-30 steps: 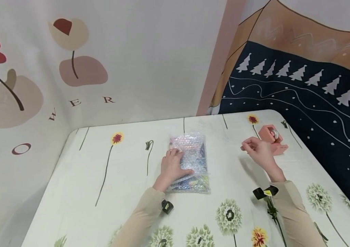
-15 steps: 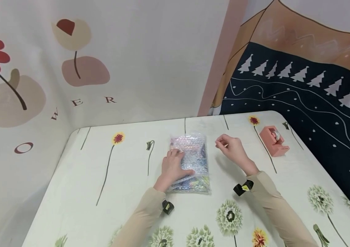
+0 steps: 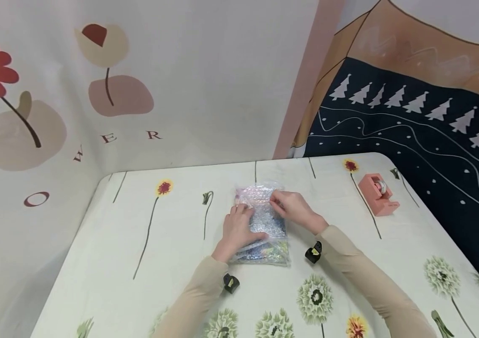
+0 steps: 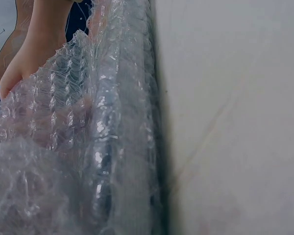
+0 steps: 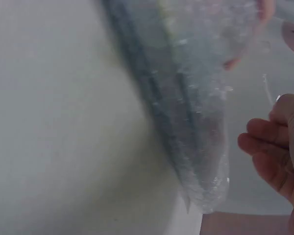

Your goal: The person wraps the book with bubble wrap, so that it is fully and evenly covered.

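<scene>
A flat, colourful, book-like item wrapped in bubble wrap lies mid-table in the head view. My left hand rests on its left side, fingers and thumb spread, pressing the wrap down. Over the package's upper right side is my right hand, thumb and fingertips together. In the right wrist view a thin clear strip of tape glints at the right thumb. Whether it touches the wrap cannot be told. The left wrist view shows the raised edge of the bubble wrap up close.
A pink tape dispenser with a roll stands near the table's back right corner. The table wears a flower-print cloth. Printed fabric hangs behind it and along the right side.
My right hand has moved left from beside the tape dispenser to above the package, fingertips still pinched. My left hand has stayed on the wrap.
</scene>
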The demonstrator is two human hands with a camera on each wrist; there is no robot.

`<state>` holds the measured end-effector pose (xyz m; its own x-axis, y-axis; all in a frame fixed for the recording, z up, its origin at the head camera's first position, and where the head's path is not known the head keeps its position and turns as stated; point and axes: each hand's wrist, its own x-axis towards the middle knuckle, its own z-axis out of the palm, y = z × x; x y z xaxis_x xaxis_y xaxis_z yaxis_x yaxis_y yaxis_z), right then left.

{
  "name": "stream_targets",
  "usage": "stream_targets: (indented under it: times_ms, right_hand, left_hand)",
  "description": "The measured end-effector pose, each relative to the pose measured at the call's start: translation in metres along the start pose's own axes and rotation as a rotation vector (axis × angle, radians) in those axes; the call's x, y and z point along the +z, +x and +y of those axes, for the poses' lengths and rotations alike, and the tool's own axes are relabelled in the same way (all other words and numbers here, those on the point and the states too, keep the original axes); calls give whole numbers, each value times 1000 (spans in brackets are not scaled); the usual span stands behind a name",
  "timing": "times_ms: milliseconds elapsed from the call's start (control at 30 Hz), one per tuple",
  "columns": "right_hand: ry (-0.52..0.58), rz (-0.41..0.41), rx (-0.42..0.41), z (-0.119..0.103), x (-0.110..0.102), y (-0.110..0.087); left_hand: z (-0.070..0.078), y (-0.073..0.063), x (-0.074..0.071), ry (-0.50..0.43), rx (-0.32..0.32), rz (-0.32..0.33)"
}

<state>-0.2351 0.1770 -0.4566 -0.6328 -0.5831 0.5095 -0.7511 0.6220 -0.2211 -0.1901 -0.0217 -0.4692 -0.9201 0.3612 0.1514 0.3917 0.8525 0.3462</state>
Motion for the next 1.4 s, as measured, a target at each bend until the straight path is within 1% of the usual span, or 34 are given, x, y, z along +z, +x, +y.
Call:
stream_targets:
  times_ms: [133,200,300,400,500,633,733,800,933,1033,1167,1233,1400]
  right_hand:
    - [-54,-33,-139,1,9,5]
    - [-74,-47,-190,3,12,6]
    - [-103,-74,-238,5,15,7]
    - [-120,-114,-254,6,17,7]
    - [-96,-131,-207,5,17,8]
    - [-33,-131,-72,2,16,10]
    - [3,-161,14,2,17,12]
    - [52,-186,69,1,18,13]
    - [168,-213,153,1,16,17]
    - [215,-237,183,2,14,20]
    - [261,-279,200,4,12,22]
    - [294,-285,201,6,11,23]
    - [404,-294,200,10,10,22]
  left_hand:
    - [0,0,-1,3,-2,-2]
    - [1,1,-1,1,-4,-4]
    - [1,1,-1,2,-6,-6]
    - [1,1,-1,5,-6,-4]
    - [1,0,-1,10,0,5]
    - [2,-1,-1,15,11,25]
    - [2,-2,-1,10,19,34]
    - [3,-3,-1,16,25,38]
    - [3,-4,-1,49,40,41]
    - [3,-4,-1,77,43,31]
    - [3,-3,-2,89,35,-3]
    - [4,-2,-3,98,33,-20]
    - [5,0,-5,129,45,-29]
